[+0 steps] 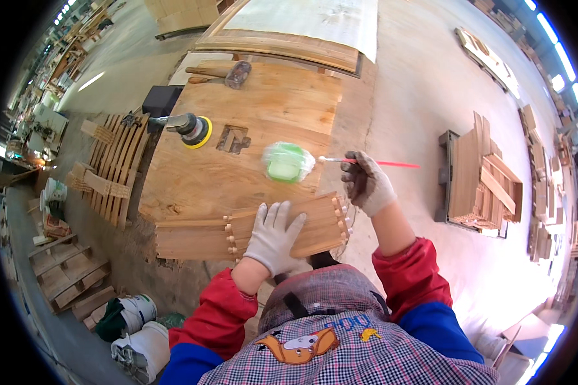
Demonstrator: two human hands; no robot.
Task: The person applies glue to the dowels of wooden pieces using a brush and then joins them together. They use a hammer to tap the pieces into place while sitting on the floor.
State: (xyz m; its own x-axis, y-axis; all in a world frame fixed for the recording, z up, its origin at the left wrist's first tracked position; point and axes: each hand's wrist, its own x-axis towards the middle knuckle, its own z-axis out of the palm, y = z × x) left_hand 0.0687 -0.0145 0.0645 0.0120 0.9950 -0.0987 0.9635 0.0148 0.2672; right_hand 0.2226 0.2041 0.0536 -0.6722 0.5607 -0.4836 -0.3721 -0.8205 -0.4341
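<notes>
Seen from beside the worktable (295, 93), its top spreading beyond both hands. A board (318, 223) with toothed ends lay beneath the left hand (271, 239), which rested palm-down, fingers slightly apart and clamping nothing; a second board (189, 242) lay to that hand's left. A plastic-wrapped green tub (286, 162) sat left of the right hand (369, 183), whose fingers were closed around a red brush (395, 165). The bristles pointed at the tub; whether they touched its wrapping could not be told. The step appeared to be wetting joints: good work called for lightly loaded bristles, a steady left palm and even coverage between the teeth.
</notes>
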